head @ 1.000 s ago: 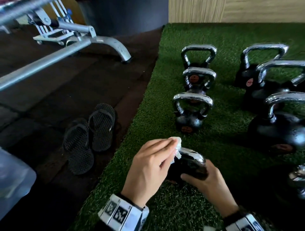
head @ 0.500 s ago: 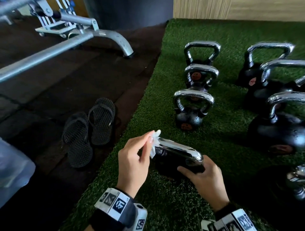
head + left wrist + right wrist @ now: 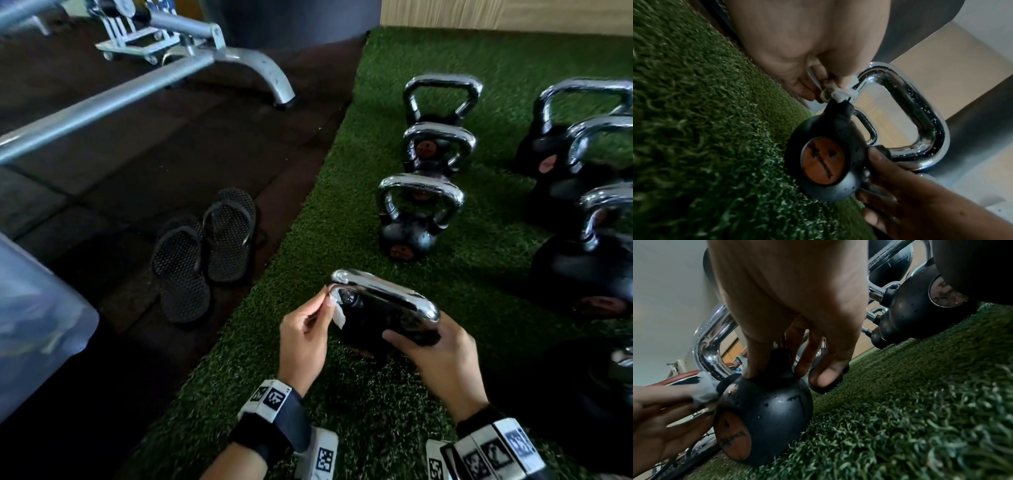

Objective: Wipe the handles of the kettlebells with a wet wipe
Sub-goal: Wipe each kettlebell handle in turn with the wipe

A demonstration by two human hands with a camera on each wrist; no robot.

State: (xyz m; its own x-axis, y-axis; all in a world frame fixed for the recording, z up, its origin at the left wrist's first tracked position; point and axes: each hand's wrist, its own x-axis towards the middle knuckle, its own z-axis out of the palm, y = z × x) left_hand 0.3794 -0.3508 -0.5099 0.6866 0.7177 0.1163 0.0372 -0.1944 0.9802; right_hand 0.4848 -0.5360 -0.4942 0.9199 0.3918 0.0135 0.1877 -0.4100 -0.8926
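Note:
A small black kettlebell (image 3: 368, 325) with a chrome handle (image 3: 383, 291) stands on the green turf close in front of me. My left hand (image 3: 303, 337) pinches a white wet wipe (image 3: 337, 313) against the left leg of that handle, just above the black ball. The wipe (image 3: 838, 94) and the handle (image 3: 929, 123) also show in the left wrist view, the wipe (image 3: 705, 391) again in the right wrist view. My right hand (image 3: 435, 356) grips the kettlebell's ball (image 3: 764, 404) from the right, fingers curled over its top.
Three more small kettlebells (image 3: 416, 219) stand in a row beyond, larger ones (image 3: 589, 260) to the right. A pair of black sandals (image 3: 205, 246) lies on the dark rubber floor to the left. A grey bench frame (image 3: 144, 82) crosses the far left.
My left hand has slid the wipe from the top left bend of the handle down its left leg. My right hand has kept its hold on the ball.

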